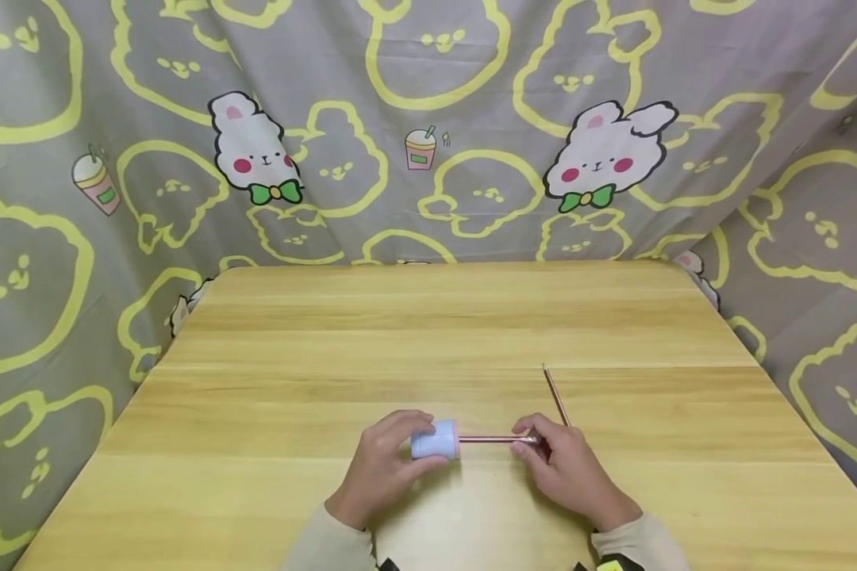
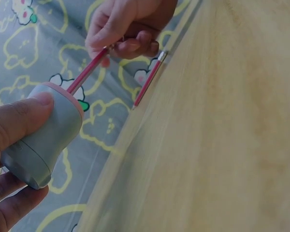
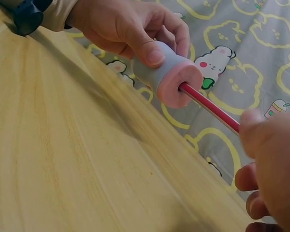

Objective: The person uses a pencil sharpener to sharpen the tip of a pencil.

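Note:
My left hand [image 1: 386, 456] grips a light blue pencil sharpener [image 1: 434, 441] with a pink end face, thumb on one side and fingers round the other. One end of a red pencil [image 1: 489, 438] sits in the hole of that pink face, as the right wrist view shows. My right hand [image 1: 564, 464] pinches the pencil near its far end, to the right of the sharpener. A second red pencil [image 1: 555, 395] lies on the table just beyond my right hand; its near end is hidden behind that hand in the head view.
The wooden table [image 1: 293, 357] spreads out round both hands. A grey curtain [image 1: 343, 71] with yellow outlines and white rabbit prints hangs behind the table and along its left and right sides.

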A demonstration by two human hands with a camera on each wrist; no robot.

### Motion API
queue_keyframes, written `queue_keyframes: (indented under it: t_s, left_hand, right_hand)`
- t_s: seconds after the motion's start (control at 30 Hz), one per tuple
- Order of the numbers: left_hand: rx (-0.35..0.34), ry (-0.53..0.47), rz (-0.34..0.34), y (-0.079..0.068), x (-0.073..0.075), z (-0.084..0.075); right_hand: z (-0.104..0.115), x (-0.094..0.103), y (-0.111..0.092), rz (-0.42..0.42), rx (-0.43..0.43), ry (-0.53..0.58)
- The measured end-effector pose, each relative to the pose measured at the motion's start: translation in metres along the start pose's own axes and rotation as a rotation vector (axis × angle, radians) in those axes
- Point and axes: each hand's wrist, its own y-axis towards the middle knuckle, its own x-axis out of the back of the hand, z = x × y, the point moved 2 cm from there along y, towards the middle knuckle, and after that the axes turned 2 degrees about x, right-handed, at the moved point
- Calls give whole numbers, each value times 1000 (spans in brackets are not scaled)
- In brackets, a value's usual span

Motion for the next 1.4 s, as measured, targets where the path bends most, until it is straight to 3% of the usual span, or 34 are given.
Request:
queue_keyframes:
  t_s: [0.13,0.43,0.73,1.17,1.4]
  left_hand:
    - [27,-17,13,-1,1,0]
    - [-4,-5,-6,-2,0,0]
    - [-4,-3,-7,-5,0,-1]
    - [-20,-20,-8,-1,-1,-2]
    - [-15,-20,-6,-1,-1,-1]
  right_hand:
    - [1,-1,-1,-4,10,14]
    - [-2,-3,-1,-12,34,-36]
    - [4,-3,-3,4,-5,8]
    - [2,0,0,-8,92,-27]
    - [0,0,0,4,61,-53]
